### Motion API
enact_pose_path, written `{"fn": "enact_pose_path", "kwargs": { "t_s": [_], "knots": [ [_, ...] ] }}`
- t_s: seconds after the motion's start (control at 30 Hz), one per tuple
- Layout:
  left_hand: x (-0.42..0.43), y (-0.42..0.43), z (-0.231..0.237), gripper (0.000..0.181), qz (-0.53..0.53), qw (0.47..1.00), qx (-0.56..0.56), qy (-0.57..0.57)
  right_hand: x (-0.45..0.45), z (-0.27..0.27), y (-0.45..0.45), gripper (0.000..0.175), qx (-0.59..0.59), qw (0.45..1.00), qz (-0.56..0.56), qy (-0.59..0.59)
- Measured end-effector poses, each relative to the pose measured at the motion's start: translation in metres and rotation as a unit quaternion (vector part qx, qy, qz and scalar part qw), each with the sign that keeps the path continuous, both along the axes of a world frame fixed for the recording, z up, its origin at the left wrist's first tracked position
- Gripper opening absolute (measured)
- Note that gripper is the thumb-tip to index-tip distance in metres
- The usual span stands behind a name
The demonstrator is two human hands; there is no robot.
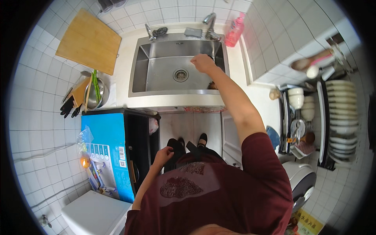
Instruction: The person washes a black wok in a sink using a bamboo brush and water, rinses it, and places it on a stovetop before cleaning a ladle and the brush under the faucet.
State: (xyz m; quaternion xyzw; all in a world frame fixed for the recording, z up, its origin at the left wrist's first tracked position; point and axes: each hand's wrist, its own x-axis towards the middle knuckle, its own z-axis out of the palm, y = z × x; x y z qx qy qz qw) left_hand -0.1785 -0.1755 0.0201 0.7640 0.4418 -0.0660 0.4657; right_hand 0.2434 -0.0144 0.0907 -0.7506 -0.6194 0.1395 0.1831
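My right hand [203, 63] reaches over the stainless-steel sink [164, 66], its fingers curled. A small dark thing [211, 57] shows just behind the wrist; I cannot tell whether the hand touches or holds it. Left of and below that hand is the round drain strainer [180, 75]. In the sink's front right corner lies a brown, bristly thing [211, 85], partly hidden by my forearm. My left hand [164, 156] hangs low by my waist, fingers loosely bent and apart, with nothing visible in it.
Behind the sink stand a chrome faucet [210, 26], a smaller tap [149, 33], a grey sponge [193, 32] and a pink bottle [234, 31]. On the left are a wooden cutting board [89, 42], a metal bowl [101, 94] with green vegetables and a blue box [102, 126]. Dish racks [322, 117] stand right.
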Motion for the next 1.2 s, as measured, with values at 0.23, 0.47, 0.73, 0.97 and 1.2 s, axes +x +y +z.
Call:
{"fn": "enact_pose_path", "kwargs": {
  "t_s": [0.23,0.47,0.73,0.97,1.2],
  "knots": [
    [0.035,0.076,-0.012,0.026,-0.035,0.995,-0.070,-0.055,0.064,-0.058,0.028,0.032,-0.132,0.990,0.001,-0.046],
    [0.133,0.147,-0.014,0.027,-0.167,0.976,-0.083,-0.116,0.037,-0.040,-0.020,0.034,-0.504,0.844,0.058,-0.174],
    [0.259,0.126,-0.009,0.031,-0.292,0.921,-0.202,-0.158,0.048,-0.078,-0.058,0.062,-0.491,0.867,-0.075,-0.048],
    [0.335,0.098,-0.024,0.050,-0.060,0.873,-0.475,-0.095,0.073,-0.041,-0.021,0.069,-0.281,0.762,-0.266,0.518],
    [0.391,0.063,-0.042,0.030,0.113,0.767,-0.619,-0.126,0.165,-0.054,0.025,0.055,-0.165,0.605,-0.273,0.729]
  ]
}}
